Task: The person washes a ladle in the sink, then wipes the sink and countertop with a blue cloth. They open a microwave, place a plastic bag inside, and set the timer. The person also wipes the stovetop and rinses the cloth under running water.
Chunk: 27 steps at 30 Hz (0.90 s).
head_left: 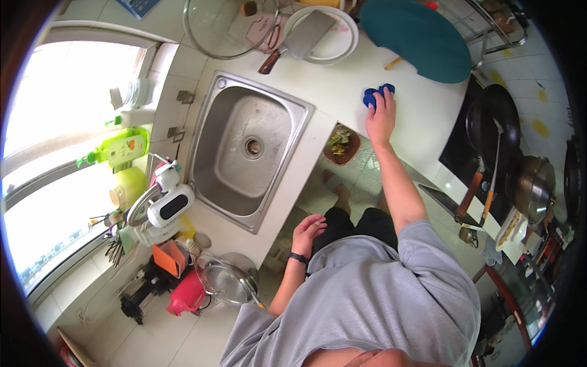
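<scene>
My right hand (381,116) reaches out over the white countertop (342,92), its fingers closed on a bunched dark blue cloth (372,98) pressed to the surface. The teal cutting board (419,40) lies just beyond that hand. My left hand (310,230), with a black band at the wrist, hangs beside my body near the counter's front edge. Its fingers are loosely curled and apart, with nothing seen in them. Left of the cloth is the steel sink (244,122), with nothing but its drain showing in the basin.
A cleaver (306,37) rests across a white plate (333,46) beside a glass lid (226,30). The wok (492,122) stands on the stove at right. A bin with scraps (341,145) sits below the counter edge. Bottles (125,147) line the windowsill.
</scene>
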Tool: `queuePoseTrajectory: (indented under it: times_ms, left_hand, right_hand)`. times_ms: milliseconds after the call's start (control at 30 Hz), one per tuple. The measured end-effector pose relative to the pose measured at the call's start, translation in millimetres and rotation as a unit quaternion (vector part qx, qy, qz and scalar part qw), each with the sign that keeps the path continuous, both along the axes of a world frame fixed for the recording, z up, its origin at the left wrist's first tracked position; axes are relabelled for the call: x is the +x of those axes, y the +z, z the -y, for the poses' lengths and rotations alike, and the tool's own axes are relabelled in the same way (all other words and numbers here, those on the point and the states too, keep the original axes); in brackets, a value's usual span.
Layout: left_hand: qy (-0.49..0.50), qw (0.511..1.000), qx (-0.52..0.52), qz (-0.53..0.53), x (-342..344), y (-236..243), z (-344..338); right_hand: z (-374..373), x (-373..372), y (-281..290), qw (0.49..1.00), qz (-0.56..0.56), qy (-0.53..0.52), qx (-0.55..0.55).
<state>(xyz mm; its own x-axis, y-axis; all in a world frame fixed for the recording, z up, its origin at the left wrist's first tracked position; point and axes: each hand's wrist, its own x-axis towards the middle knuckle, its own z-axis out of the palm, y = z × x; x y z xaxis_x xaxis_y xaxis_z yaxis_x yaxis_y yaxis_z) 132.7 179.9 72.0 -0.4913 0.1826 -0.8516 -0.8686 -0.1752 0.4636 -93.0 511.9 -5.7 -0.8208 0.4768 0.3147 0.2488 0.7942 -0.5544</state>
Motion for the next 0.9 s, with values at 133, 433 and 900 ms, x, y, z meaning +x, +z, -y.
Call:
queuePoseTrajectory:
  times_ms: [133,433,900]
  left_hand:
    - [0.000,0.999,-0.002,0.034,14.8,-9.3,8.1]
    - [0.033,0.999,0.022,-0.007,-5.8,13.4,-6.6]
    - [0.053,0.998,0.028,-0.023,9.4,-3.0,12.2]
  right_hand:
    - [63.9,22.1,0.4,0.992,0.017,0.120,-0.045]
    - [209.9,72.0,12.7,0.965,0.032,0.244,-0.092]
    - [248.8,58.7,81.2,0.905,-0.034,0.200,-0.375]
